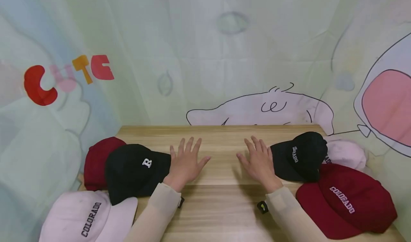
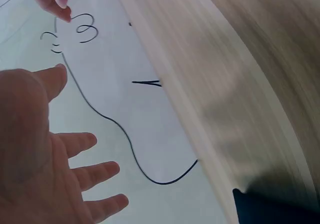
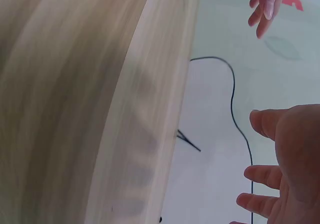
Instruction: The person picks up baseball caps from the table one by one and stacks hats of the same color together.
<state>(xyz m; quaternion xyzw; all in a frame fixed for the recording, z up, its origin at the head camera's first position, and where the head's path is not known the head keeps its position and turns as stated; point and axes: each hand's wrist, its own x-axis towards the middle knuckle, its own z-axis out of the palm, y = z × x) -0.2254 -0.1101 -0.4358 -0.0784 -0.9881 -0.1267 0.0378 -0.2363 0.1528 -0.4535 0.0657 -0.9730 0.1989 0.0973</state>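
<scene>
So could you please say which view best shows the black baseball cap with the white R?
The head view, where the black baseball cap shows its crown, brim and white R beside the left hand. The left wrist view has only a dark patch at lower right, possibly its brim; the right wrist view shows none.

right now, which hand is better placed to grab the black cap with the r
Probably the left hand, open beside the R cap; the right hand is farther off, by another black cap.
</scene>
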